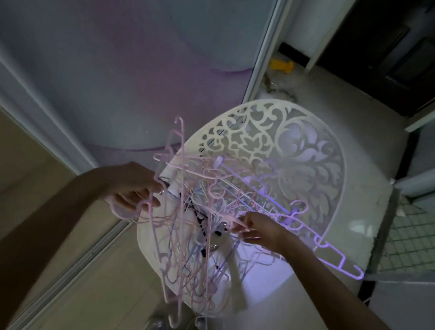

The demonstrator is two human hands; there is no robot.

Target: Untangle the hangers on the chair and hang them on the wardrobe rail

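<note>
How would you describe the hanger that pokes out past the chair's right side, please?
Start at the white openwork chair holding the tangled hangers. Just right of the right hand, the lilac notched hanger juts over the floor, glowing brighter violet than the pale pink ones.

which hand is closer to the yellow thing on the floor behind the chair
Right. The right hand is over the white lattice plastic chair, below the yellow object. The left hand grips a pink plastic hanger, farther left.
</note>
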